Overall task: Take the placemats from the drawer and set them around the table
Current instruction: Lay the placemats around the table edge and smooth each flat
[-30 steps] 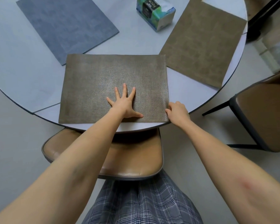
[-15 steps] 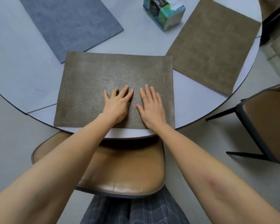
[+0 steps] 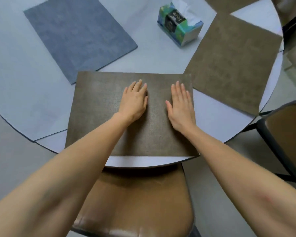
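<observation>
Both bare arms reach forward, forearms converging toward the middle. The left hand [image 3: 134,101] lies palm down with straight fingers held close together, angled slightly to the right. The right hand [image 3: 181,105] lies flat beside it, apart from it, fingers straight and thumb spread inward.

I see a woven olive-brown placemat [image 3: 99,106] nearest the teal-patterned tissue box [image 3: 179,26], a mottled slate-grey placemat [image 3: 79,36] left of it.

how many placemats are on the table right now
4: a brown one under both hands, a grey one at far left, a brown one at right, and a brown corner at the top edge.
</observation>
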